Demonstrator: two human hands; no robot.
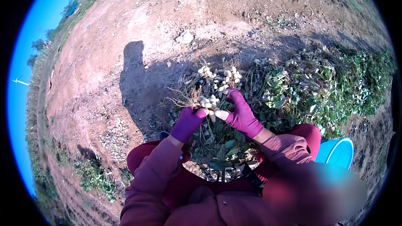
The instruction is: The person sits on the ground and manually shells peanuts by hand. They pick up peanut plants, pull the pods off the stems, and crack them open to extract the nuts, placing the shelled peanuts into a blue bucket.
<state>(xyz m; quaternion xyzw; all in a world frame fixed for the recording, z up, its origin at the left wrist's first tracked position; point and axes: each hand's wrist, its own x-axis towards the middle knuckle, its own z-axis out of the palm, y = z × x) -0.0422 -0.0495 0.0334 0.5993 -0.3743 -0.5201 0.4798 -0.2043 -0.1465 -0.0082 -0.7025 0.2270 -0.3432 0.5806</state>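
Observation:
My left hand [188,123], in a purple fingerless glove, grips a peanut plant near its roots [190,96]. A cluster of pale peanut pods [209,102] hangs on that plant above the thumb. To the right of the cluster is my right hand [241,114], gloved the same way, its thumb and fingers spread apart with nothing visible between them. The right thumb tip comes close to the pods; whether it touches them I cannot tell. Just beyond both hands lie more pods [230,77] still on their plants. Leafy stems [230,146] hang below, between my knees.
Pulled peanut plants [301,84] form a long heap to the right. A blue plastic bucket [336,153] stands beside my right knee. A white scrap [185,37] lies on the bare soil ahead. Small leafy plants [94,175] lie at the left. A blurred patch covers the lower right.

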